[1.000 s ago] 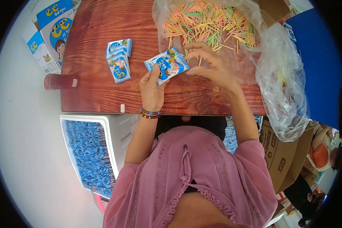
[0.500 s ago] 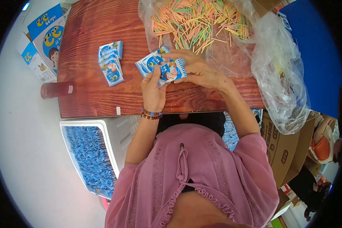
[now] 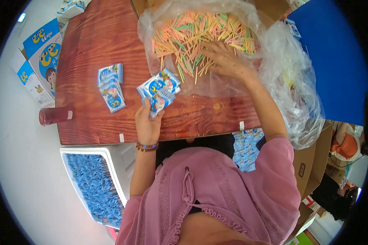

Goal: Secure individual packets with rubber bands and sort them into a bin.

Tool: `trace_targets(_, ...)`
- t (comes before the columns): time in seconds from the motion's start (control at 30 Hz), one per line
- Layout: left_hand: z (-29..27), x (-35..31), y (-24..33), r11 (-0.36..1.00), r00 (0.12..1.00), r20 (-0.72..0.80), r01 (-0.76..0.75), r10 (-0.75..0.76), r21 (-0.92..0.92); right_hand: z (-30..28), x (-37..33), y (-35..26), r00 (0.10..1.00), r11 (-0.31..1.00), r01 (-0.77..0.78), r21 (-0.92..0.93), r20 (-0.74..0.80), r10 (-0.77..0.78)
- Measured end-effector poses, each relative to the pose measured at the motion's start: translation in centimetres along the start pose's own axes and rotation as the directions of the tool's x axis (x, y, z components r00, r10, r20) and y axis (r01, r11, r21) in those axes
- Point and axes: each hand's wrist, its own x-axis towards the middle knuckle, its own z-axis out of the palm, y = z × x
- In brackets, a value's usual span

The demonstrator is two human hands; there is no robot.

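Note:
My left hand pinches the lower end of a fanned bunch of small blue-and-white packets, held just above the reddish wooden table. Farther off to the right, my right hand reaches over a heap of thin pastel sticks in pink, yellow, orange and green. Its fingers are stretched apart, the tips at the sticks; no stick shows in its grasp. The heap lies on an opened clear plastic bag. Left of my left hand, another overlapping group of the same packets rests on the table.
A dark red bottle lies at the table's left edge, beside blue-and-white printed boxes. Below stands a white tub filled with blue items. Crumpled clear plastic hangs over the right edge, above a cardboard box.
My right hand has let go of the packets and moved up to the stick heap. My left hand keeps its packets, now slightly nearer me. The whole view has shifted a little.

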Motion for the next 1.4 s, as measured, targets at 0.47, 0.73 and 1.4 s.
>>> trace_targets(0.47, -0.5, 0.3, 0.7, 0.997, 0.998, -0.003, 0.056, -0.056, -0.050, 2.3, 4.0, 2.3, 0.938, 0.929, 0.344, -0.134, 0.094, -0.334)
trace_targets(0.73, 0.3, 0.1, 0.2, 0.998, 0.998, -0.027, 0.057, -0.058, -0.014, 3.4, 3.8, 2.8, 0.935, 0.913, 0.329, -0.242, -0.050, -0.350)
trace_targets(1.4, 1.1, -0.1, -0.2, 0.994, 0.995, -0.006, 0.104, -0.104, -0.039, 8.0, 4.0, -0.3, 0.861, 0.255, 0.132, 0.958, -0.238, 0.449)
